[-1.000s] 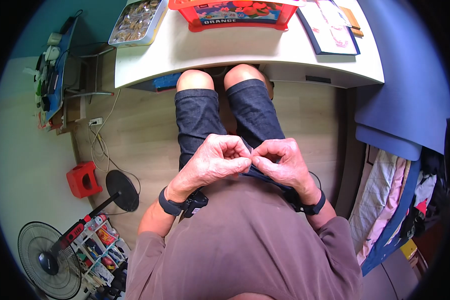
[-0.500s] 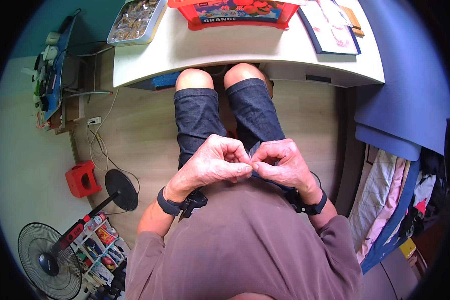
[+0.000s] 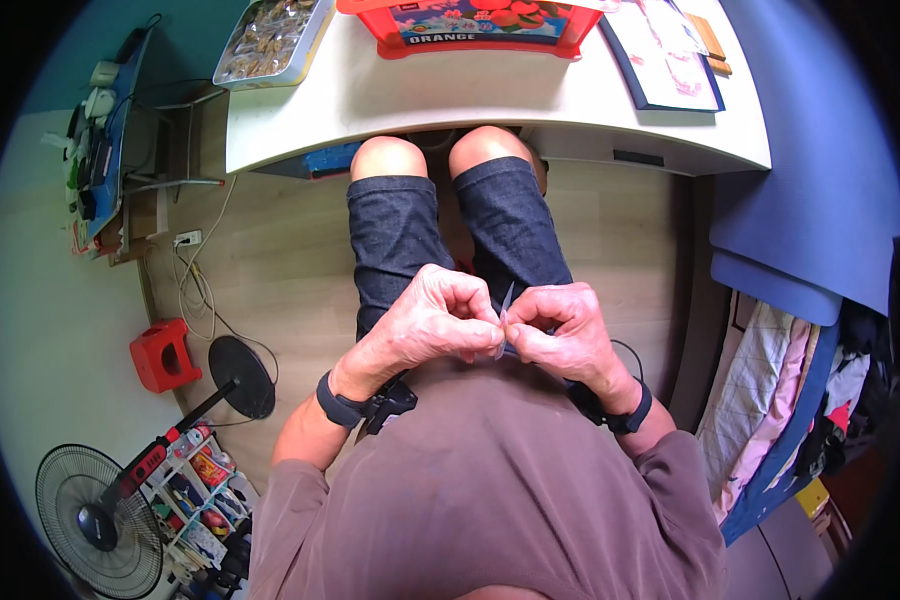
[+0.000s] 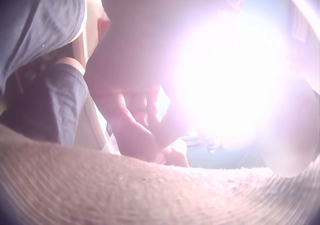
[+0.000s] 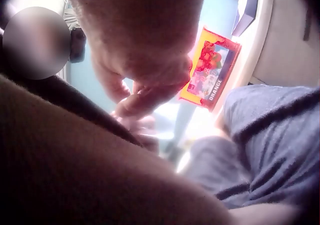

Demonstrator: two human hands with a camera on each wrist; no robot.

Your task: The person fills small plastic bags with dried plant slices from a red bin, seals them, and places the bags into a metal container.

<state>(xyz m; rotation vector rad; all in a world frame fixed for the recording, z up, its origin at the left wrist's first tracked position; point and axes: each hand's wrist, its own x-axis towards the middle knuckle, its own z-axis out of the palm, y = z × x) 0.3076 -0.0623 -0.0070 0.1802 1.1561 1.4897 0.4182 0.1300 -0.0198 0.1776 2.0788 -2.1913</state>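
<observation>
Over the lap, the left hand [image 3: 432, 318] and the right hand [image 3: 567, 328] meet fingertip to fingertip in the head view. Thumb and forefinger of each pinch a small, thin piece of clear plastic [image 3: 508, 296], which pokes up between them. In the right wrist view the clear plastic [image 5: 162, 128] shows pale beneath the fingers. Its lower part is hidden by the fingertips. Strong glare washes out much of the left wrist view, where the left hand's curled fingers [image 4: 142, 115] still show.
Ahead of the knees stands a white desk [image 3: 330, 115]. On it are a red box [image 3: 480, 45] labelled ORANGE, a tin [image 3: 275, 45] of wrapped pieces and a dark-edged folder [image 3: 665, 60]. A fan [image 3: 98, 525] and a red stool [image 3: 165, 357] are at left.
The clear plastic between the fingertips has turned from a dark, slanting sheet to a narrow, more upright sliver. Both hands stay nearly in place, still pinching.
</observation>
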